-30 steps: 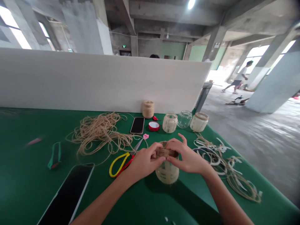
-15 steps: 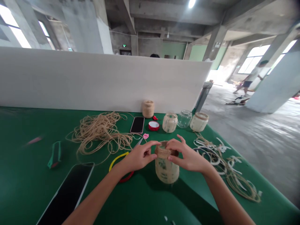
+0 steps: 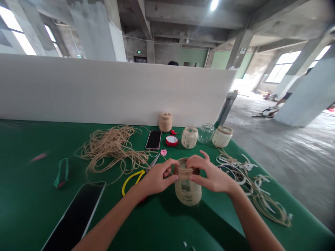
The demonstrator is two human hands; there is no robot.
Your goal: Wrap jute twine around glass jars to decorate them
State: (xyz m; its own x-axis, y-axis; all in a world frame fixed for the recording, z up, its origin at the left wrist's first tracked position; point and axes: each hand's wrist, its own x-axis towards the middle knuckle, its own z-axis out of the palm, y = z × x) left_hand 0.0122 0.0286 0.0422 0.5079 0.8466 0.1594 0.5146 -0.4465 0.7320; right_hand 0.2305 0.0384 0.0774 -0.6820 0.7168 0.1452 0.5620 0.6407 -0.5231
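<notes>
head view: both your hands are grasping a twine-wrapped glass jar (image 3: 187, 191), which stands upright in front of you on the green table cover (image 3: 31, 212). your left hand (image 3: 157, 178) curls around its rim from the left and your right hand (image 3: 210, 173) from the right, with the fingers pressing on the brown twine band (image 3: 184, 172) at its neck. scissors with yellow and red handles (image 3: 132, 183) lie just beside your left wrist, partly hidden by it. a loose heap of jute twine (image 3: 110, 148) sits to their left, and white strips tangled with twine (image 3: 235, 174) lie right of your right hand. farther back are a smartphone (image 3: 153, 140), a red lid (image 3: 171, 140), a bare glass jar (image 3: 206, 133) and a ball of twine (image 3: 165, 122) against a white partition (image 3: 104, 92). a dark tablet (image 3: 75, 218) lies near your left forearm.
</notes>
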